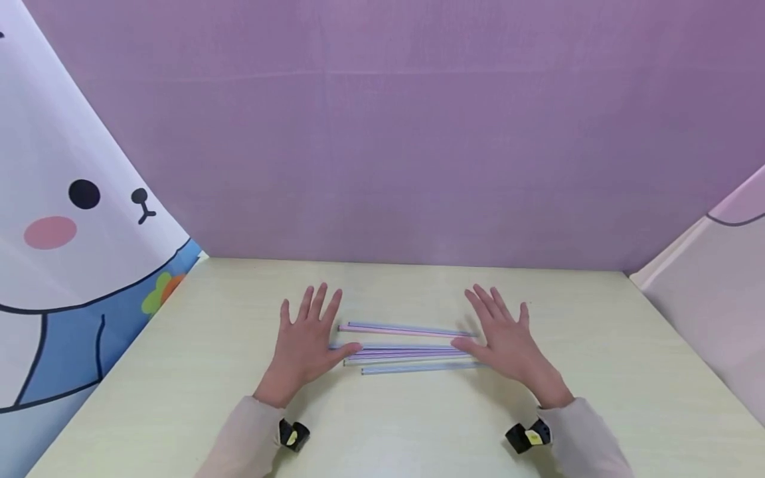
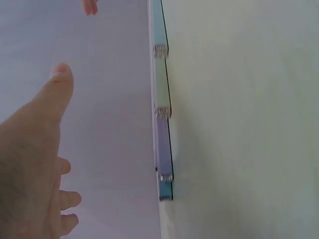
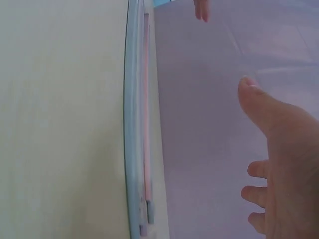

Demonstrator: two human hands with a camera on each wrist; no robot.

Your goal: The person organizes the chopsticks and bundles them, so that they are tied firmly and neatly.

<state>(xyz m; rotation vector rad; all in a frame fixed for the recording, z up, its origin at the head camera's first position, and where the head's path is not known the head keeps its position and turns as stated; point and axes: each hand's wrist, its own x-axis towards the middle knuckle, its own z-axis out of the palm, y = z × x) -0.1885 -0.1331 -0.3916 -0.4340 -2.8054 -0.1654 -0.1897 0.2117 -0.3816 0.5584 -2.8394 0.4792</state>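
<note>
Several long, thin pastel sticks lie side by side on the table, running left to right. A blue stick point(image 1: 418, 368) is nearest to me, purple sticks point(image 1: 406, 355) are in the middle, and a pink stick point(image 1: 382, 330) is beside a blue one at the back. My left hand point(image 1: 305, 345) hovers at their left ends with fingers spread. Over their right ends is my right hand point(image 1: 508, 342), fingers also straight. Neither hand holds anything. In the left wrist view, the ends of a green stick point(image 2: 162, 94) and others look ridged. The right thumb hides some right ends.
The pale table point(image 1: 406, 425) has a purple backdrop point(image 1: 418, 166) behind it. A cloth with a printed cartoon animal point(image 1: 89, 279) hangs at the left, and another pale cloth point(image 1: 717, 299) at the right. Each wrist carries a small black camera point(image 1: 293, 435).
</note>
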